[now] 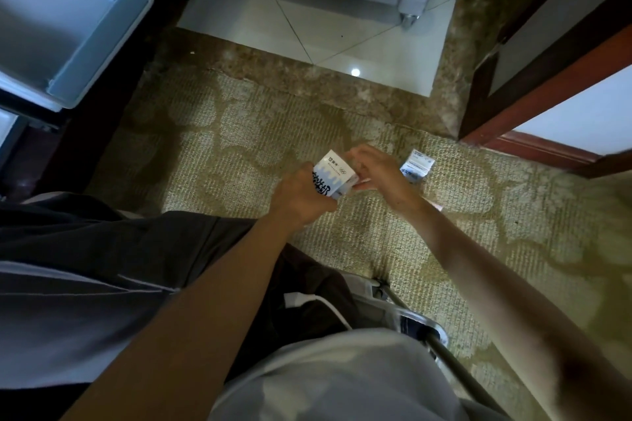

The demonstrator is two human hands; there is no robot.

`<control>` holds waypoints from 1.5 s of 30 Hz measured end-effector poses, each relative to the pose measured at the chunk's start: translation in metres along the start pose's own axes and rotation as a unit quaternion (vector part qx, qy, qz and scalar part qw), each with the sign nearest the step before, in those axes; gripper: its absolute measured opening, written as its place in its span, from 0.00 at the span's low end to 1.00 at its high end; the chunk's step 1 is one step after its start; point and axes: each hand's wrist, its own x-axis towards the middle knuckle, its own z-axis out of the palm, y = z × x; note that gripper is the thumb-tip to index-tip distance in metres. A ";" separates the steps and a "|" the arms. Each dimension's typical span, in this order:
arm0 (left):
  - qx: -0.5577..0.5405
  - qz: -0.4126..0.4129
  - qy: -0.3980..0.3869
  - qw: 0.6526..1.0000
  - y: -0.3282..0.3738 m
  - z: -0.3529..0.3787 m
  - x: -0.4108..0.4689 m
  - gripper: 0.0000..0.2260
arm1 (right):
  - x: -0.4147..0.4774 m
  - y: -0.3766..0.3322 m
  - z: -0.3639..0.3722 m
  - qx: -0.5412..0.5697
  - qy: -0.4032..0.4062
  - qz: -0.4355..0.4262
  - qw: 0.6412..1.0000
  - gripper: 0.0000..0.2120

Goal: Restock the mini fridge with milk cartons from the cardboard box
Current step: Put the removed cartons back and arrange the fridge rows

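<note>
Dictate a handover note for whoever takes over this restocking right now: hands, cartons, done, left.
The left hand grips a white-and-blue milk carton; the right hand pinches its far end.
A second white-and-blue carton lies on the patterned beige carpet, right of both hands.
The fridge's pale plastic door shelf stands open, upper left.
Done: none visibly shelved. Left: shelve both cartons.

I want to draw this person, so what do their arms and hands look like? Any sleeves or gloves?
The left arm and right arm are bare as far as the picture shows, with no sleeves on them. The left hand and right hand wear no gloves, and I see no watch, ring or bracelet. Lower down there is a pale top.
</note>
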 end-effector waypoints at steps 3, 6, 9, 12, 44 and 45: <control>0.027 0.005 -0.022 0.999 0.002 0.004 -0.002 0.21 | 0.005 0.043 -0.014 -0.204 0.159 0.037 0.965 0.20; 0.033 -0.004 -0.023 0.999 0.003 0.003 -0.005 0.20 | 0.002 0.090 -0.027 -0.331 0.217 0.059 0.916 0.31; 0.039 -0.009 -0.023 0.999 0.003 0.002 -0.006 0.23 | 0.001 0.119 -0.035 -0.420 0.205 0.139 0.873 0.38; 0.059 -0.001 -0.029 0.998 0.006 0.002 -0.009 0.25 | 0.002 0.132 -0.040 -0.460 0.187 0.164 0.852 0.39; -0.191 -0.069 0.386 0.900 -0.037 -0.188 -0.030 0.28 | 0.046 -0.150 0.149 -0.431 -0.036 -0.284 0.856 0.14; -0.199 -0.072 0.398 0.892 -0.045 -0.201 -0.036 0.28 | 0.045 -0.162 0.166 -0.429 -0.041 -0.303 0.850 0.14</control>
